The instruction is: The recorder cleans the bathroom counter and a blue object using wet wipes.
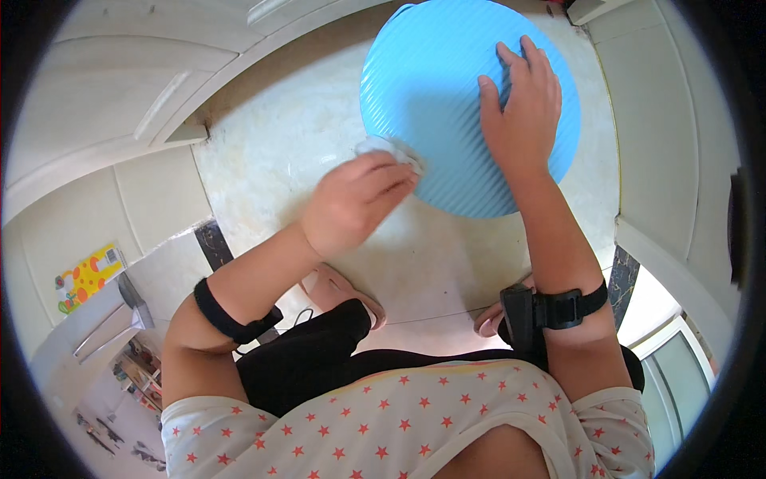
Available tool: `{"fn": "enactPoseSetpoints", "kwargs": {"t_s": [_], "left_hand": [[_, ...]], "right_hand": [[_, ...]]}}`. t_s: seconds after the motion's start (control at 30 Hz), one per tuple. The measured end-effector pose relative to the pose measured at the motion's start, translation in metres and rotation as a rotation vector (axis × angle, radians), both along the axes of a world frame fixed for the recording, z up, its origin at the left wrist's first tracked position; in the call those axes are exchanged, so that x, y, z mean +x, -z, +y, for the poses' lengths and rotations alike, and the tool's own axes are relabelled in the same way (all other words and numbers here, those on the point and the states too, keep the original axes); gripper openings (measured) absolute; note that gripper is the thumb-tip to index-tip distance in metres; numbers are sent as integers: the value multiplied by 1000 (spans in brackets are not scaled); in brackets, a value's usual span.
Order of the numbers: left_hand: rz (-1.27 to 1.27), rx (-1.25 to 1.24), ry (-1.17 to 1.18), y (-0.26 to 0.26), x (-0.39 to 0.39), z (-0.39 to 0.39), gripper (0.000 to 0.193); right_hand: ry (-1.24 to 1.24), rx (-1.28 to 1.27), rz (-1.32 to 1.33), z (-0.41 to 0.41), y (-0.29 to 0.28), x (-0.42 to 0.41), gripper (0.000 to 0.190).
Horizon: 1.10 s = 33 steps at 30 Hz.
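Observation:
A round light-blue mat (437,90) with a ribbed surface lies on the floor before me. My left hand (356,200) is closed around a crumpled whitish cloth (392,152), which meets the mat's lower left edge; the hand is slightly blurred. On the right part of the mat my right hand (523,114) rests palm down, fingers spread, holding nothing. What lies under the mat is hidden.
Pale floor tiles (269,155) surround the mat. White cabinet fronts (143,78) stand at the upper left, and a pale panelled wall (652,108) runs along the right. My feet in pink footwear (341,290) are below the mat. A yellow patterned packet (91,277) is at the left.

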<state>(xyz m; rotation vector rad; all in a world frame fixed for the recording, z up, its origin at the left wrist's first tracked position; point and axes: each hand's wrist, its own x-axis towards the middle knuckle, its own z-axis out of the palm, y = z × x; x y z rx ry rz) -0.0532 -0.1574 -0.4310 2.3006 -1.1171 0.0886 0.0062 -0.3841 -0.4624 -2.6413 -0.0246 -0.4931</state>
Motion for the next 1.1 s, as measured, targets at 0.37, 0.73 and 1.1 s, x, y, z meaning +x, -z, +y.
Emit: {"fn": "enactPoseSetpoints", "kwargs": {"t_s": [0.37,0.73,1.1], "left_hand": [[-57,-91,244,12,-21,-37,34],[-96,69,76,-5,22,24,30],[44,24,173,1,0,11,31]], "right_hand": [[-10,14,-23,-2,2,-1,41],[-4,20,-16,-3,4,-1,41],[5,-1,-69,-3,5,1,40]]}}
